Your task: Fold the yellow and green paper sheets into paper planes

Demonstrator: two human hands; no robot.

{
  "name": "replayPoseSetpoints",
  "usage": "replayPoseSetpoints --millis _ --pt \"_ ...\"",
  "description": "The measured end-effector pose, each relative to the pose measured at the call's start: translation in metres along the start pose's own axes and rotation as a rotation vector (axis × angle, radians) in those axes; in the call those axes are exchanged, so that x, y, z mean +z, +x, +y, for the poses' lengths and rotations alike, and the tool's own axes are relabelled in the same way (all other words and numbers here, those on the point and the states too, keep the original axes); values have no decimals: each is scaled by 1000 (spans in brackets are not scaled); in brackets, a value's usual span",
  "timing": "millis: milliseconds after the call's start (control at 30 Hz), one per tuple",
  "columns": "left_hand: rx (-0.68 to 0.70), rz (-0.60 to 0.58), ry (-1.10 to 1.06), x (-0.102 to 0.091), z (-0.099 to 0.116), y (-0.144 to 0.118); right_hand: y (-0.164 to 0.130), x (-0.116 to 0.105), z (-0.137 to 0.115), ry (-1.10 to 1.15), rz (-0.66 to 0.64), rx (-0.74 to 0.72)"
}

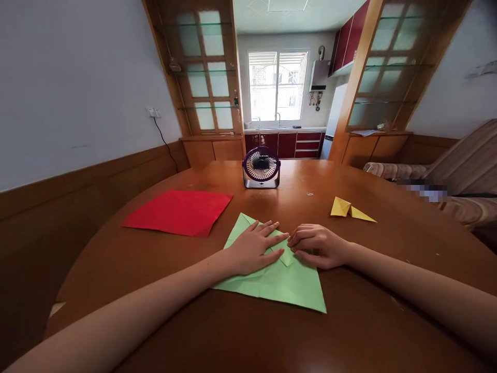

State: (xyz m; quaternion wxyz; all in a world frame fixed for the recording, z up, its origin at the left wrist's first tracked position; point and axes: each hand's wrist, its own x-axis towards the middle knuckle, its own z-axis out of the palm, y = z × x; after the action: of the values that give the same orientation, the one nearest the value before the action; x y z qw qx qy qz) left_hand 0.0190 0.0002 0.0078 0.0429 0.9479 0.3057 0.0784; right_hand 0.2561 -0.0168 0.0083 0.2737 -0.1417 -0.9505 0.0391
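Observation:
A sheet of light green paper (272,287) with folded edges and a small folded flap lies on the table in front of me. Flat on its left part rests my left hand (254,248), palm down with the fingers spread. My right hand (320,246) is at the paper's right edge, its fingers curled together by the folded flap. Those fingertips hide part of the edge, and they appear to pinch the paper there.
A red paper sheet (180,212) lies to the left on the brown table (163,316). A yellow folded paper piece (341,207) lies to the right. Straight ahead stands a small purple fan (261,165). A patterned sofa (462,166) is beyond the table at right.

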Motion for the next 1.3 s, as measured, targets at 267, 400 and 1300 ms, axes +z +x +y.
replayPoseSetpoints --millis 267,400,1300 --pt "-111 33 -3 -7 -13 0 -2 0 1 2 1 6" --pt "-137 43 92 -12 -32 -6 -3 0 2 13 -5 7" --pt "-270 264 491 -14 -91 -18 -3 -2 3 41 -45 51"
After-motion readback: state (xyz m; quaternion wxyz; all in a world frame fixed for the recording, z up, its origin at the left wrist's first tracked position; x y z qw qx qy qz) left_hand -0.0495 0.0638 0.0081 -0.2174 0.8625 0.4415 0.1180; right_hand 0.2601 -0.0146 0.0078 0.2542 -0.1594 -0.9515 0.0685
